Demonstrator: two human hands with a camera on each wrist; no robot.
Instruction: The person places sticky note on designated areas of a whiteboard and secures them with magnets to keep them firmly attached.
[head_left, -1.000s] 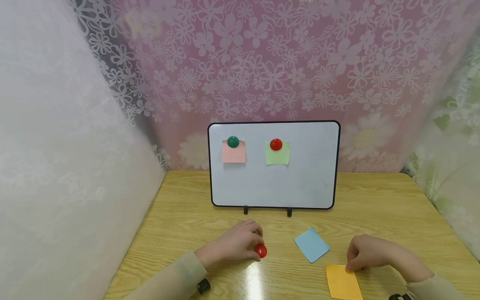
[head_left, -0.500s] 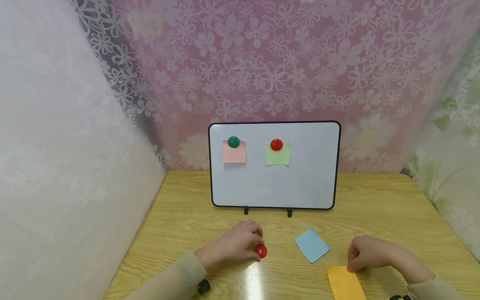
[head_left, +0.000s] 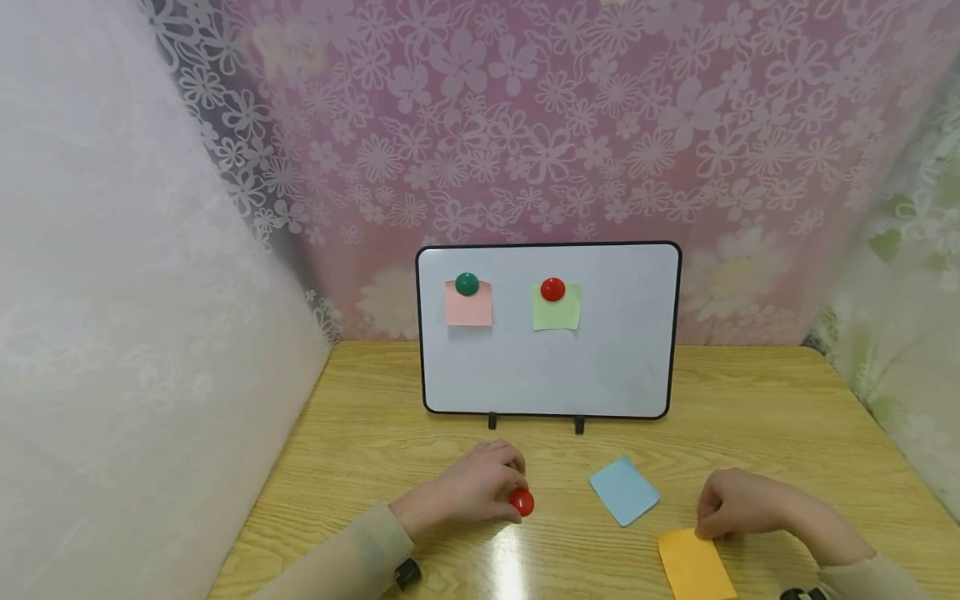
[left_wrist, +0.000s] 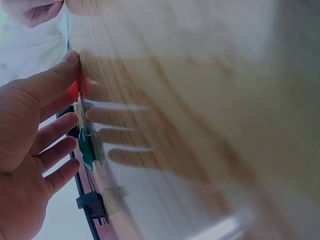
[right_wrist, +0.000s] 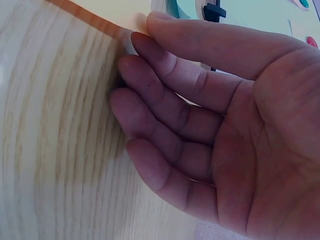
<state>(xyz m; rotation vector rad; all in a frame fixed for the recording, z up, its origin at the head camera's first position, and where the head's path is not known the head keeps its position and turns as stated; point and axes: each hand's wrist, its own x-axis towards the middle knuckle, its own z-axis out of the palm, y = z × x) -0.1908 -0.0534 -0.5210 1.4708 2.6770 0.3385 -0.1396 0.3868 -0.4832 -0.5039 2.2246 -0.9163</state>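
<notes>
Between the earlier head frames and now: orange note [head_left: 696,563] slid slightly right and toward the near table edge under the right hand [head_left: 738,504]; reads as dragging the sheet off the surface to lift it, grip not complete. Left hand [head_left: 472,487] and red magnet [head_left: 521,502] unchanged, so no lift of the magnet yet.

Largest to smallest:

Lace floral curtain behind, pink, sheer white at left, greenish at right; soft, patterned.

Wooden table [head_left: 750,400], pale grain, glossy with glare near the front edge.

Whiteboard [head_left: 615,367], rounded rectangle, black frame, smooth, propped upright on two small black feet.

Left hand on the table just in front of the board, fingers loosely curled over the red magnet, thumb tip [left_wrist: 70,60] against it; in the left wrist view a green magnet [left_wrist: 85,145] also under the fingers; firm pinch or mere touch, cannot tell.

Right hand at the far end of the orange note, fingers [right_wrist: 150,85] pressed together, flat on the paper edge, thumb above; pinned, not pinched.

Orange note: thin matte paper, rectangular, flat on the table, near right.

Blue note [head_left: 624,490]: same paper, lying skewed between the hands, untouched.

On the board: pink note [head_left: 468,307] under a green domed magnet [head_left: 467,284]; green note [head_left: 556,312] under a red domed magnet [head_left: 552,289]; shiny plastic.
</notes>
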